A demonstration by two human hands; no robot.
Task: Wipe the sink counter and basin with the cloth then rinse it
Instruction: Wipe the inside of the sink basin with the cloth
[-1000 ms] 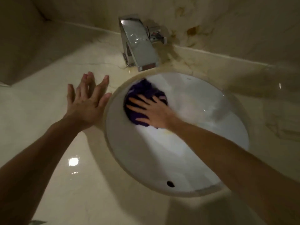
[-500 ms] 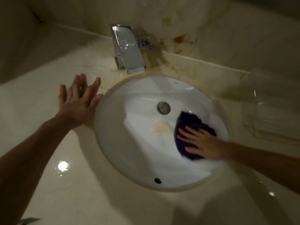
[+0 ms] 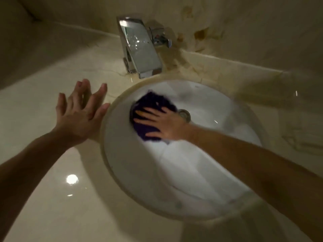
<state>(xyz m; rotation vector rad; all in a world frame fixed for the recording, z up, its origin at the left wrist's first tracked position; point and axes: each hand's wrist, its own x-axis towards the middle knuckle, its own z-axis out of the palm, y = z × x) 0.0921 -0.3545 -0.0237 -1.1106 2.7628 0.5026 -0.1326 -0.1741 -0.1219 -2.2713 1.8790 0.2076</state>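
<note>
Your right hand (image 3: 167, 124) is pressing its straight, spread fingers (image 3: 148, 111) flat on the purple cloth (image 3: 153, 105), pinning it to the far-left wall of the white basin (image 3: 201, 172), just left of the drain (image 3: 184, 114). Your left hand (image 3: 80, 114) is lying released, fingers fanned, on the counter (image 3: 52, 198) with its thumb at the basin's left rim. No readable writing is showing on the chrome faucet (image 3: 139, 49) at the counter's back edge. Blur is smearing the basin's near rim.
</note>
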